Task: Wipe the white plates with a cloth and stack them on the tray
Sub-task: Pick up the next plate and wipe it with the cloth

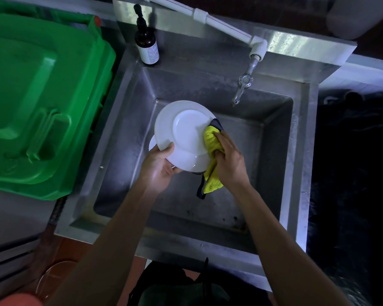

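over the steel sink (128,129), my left hand (158,166) grips a white plate (181,133) by its rim while my right hand (229,159) fingers curl round a yellow cloth (211,142) against it.

I see the left hand (158,164) gripping a white plate (181,134) by its near rim, tilted over the steel sink (274,151), with the edge of a second plate (152,145) showing just behind it. The right hand (229,160) presses a yellow cloth (211,141) against the plate's right rim. A brown pump bottle (146,44) stands at the sink's back left corner, a tap (243,85) at the back, and a green bin lid (40,102) lies to the left.
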